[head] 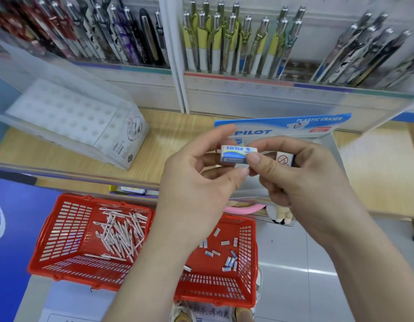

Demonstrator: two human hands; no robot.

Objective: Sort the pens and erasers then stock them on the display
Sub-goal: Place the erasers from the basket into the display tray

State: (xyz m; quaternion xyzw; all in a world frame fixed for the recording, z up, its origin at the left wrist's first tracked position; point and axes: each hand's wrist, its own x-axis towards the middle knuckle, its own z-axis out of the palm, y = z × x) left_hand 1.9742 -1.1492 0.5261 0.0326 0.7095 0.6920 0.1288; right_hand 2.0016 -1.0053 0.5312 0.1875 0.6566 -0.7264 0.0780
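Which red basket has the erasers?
The right basket: small blue-and-white erasers lie scattered on its floor. The left basket holds a pile of white pens instead.

Head view, downward; close on shelf (168, 135)

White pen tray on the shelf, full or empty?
Empty: the white pen tray shows only bare holes, nothing standing in them.
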